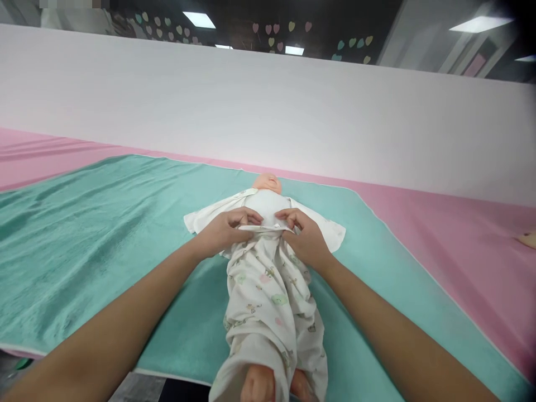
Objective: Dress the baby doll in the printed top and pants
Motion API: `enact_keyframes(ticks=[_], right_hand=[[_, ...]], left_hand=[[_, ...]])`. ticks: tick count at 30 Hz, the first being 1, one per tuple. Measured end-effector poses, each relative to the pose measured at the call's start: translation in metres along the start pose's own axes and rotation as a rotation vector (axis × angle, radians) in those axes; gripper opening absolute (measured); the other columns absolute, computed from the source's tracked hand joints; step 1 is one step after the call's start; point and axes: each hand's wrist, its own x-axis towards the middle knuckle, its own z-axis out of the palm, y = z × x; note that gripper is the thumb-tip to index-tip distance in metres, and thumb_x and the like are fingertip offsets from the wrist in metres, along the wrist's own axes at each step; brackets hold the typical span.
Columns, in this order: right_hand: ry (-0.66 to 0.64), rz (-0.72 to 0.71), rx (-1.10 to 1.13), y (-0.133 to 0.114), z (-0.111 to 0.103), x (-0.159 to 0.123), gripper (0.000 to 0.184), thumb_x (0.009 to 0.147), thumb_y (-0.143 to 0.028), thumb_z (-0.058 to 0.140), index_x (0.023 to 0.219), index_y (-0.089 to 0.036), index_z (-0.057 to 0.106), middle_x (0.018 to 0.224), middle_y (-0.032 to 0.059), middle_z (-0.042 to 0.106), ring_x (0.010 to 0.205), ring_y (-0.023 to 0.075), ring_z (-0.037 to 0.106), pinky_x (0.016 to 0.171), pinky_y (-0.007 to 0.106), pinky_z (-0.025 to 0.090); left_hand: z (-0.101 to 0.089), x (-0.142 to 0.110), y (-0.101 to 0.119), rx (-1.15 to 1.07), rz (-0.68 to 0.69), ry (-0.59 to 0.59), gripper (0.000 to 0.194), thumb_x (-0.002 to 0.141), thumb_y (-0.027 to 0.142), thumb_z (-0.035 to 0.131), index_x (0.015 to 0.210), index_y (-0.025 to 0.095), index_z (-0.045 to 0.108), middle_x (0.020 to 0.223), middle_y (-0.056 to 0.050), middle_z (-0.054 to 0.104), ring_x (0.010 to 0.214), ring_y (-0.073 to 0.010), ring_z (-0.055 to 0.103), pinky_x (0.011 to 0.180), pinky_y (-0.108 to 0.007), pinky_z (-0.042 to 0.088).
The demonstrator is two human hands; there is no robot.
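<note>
A baby doll (268,182) lies on its back, head away from me and feet towards me. It wears white printed trousers (268,285), with the bare feet showing at the hems. An open white top (322,221) spreads out to both sides of its torso. At the waist, my left hand (234,226) pinches the trousers' waistband between thumb and fingers. On the other side of the waistband, my right hand (304,234) grips it in the same way. The doll's belly shows between my hands.
Under the doll is a teal blanket (104,234) with some wrinkles at left, laid over a pink sheet (460,251). A white wall panel (268,111) rises behind. A small beige object (527,240) lies at the far right edge.
</note>
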Motion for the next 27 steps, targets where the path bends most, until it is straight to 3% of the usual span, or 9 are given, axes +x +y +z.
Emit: enact_keyframes(ticks=[3,5,7,11,14,17,21,24,27], right_hand=[[0.059,-0.009,-0.026,0.014,-0.005,-0.002,0.022,0.063,-0.009,0.047,0.08,-0.022,0.045,0.123,0.0034,0.049,0.118,0.0201,0.042,0.097,0.039,0.032],[0.045,0.096,0.005,0.025,-0.009,-0.005,0.03,0.066,-0.011,0.047,0.092,-0.025,0.046,0.13,0.0028,0.044,0.121,0.0203,0.041,0.097,0.04,0.034],[0.008,0.205,0.061,0.032,-0.012,-0.008,0.034,0.069,-0.014,0.048,0.101,-0.027,0.045,0.134,0.0026,0.04,0.122,0.0208,0.041,0.095,0.04,0.036],[-0.012,0.204,0.078,0.031,-0.01,-0.013,0.037,0.072,-0.02,0.055,0.106,-0.028,0.045,0.138,0.0014,0.036,0.126,0.0202,0.036,0.099,0.039,0.033],[0.012,0.145,-0.002,0.022,-0.008,-0.016,0.036,0.073,-0.021,0.055,0.107,-0.028,0.046,0.137,0.0,0.038,0.125,0.0193,0.035,0.102,0.039,0.031],[0.009,0.095,-0.082,0.015,-0.008,-0.017,0.037,0.073,-0.02,0.055,0.109,-0.028,0.048,0.135,-0.0003,0.04,0.126,0.0192,0.035,0.104,0.039,0.029],[-0.027,0.039,-0.159,0.009,-0.008,-0.018,0.035,0.076,-0.02,0.054,0.109,-0.027,0.049,0.133,0.0008,0.044,0.124,0.0193,0.037,0.103,0.04,0.03],[-0.112,-0.099,-0.231,0.003,-0.007,-0.017,0.022,0.077,-0.023,0.056,0.099,-0.025,0.054,0.134,0.0009,0.043,0.128,0.0208,0.032,0.104,0.04,0.028],[-0.157,-0.195,-0.284,-0.002,-0.005,-0.014,0.01,0.079,-0.025,0.055,0.088,-0.024,0.056,0.131,0.0006,0.047,0.129,0.0218,0.031,0.102,0.04,0.03]], left_hand=[[-0.011,0.001,-0.012,-0.01,-0.018,0.263,0.027,0.063,0.014,0.054,0.05,0.018,0.031,0.101,-0.006,0.058,0.088,-0.0193,0.059,0.074,-0.034,0.049],[-0.02,0.002,-0.022,0.008,-0.024,0.433,0.025,0.064,0.012,0.049,0.051,0.018,0.028,0.093,-0.005,0.058,0.077,-0.0152,0.058,0.067,-0.032,0.051],[-0.028,0.002,-0.03,0.062,-0.02,0.506,0.018,0.065,0.012,0.046,0.055,0.018,0.033,0.087,-0.003,0.057,0.071,-0.0129,0.057,0.061,-0.029,0.051],[-0.022,0.0,-0.028,0.204,0.003,0.34,0.002,0.074,0.021,0.05,0.074,0.019,0.05,0.097,-0.004,0.057,0.083,-0.0159,0.057,0.068,-0.03,0.049],[-0.007,-0.003,-0.017,0.341,0.091,0.146,0.011,0.077,0.032,0.054,0.081,0.022,0.056,0.116,-0.004,0.052,0.111,-0.0209,0.047,0.095,-0.037,0.038],[0.003,-0.007,-0.009,0.433,0.104,0.026,0.014,0.076,0.038,0.057,0.08,0.024,0.057,0.131,-0.002,0.041,0.124,-0.0239,0.033,0.103,-0.04,0.029],[0.011,-0.008,-0.008,0.489,0.085,0.052,0.016,0.073,0.033,0.058,0.084,0.023,0.052,0.137,-0.003,0.034,0.127,-0.0249,0.03,0.1,-0.041,0.033],[0.018,-0.003,-0.01,0.562,0.139,0.105,0.024,0.072,0.026,0.057,0.095,0.023,0.049,0.137,-0.005,0.034,0.127,-0.0235,0.031,0.1,-0.04,0.033],[0.022,0.002,-0.009,0.697,0.213,0.145,0.013,0.075,0.021,0.051,0.088,0.023,0.052,0.132,-0.003,0.042,0.12,-0.0214,0.04,0.096,-0.035,0.036]])
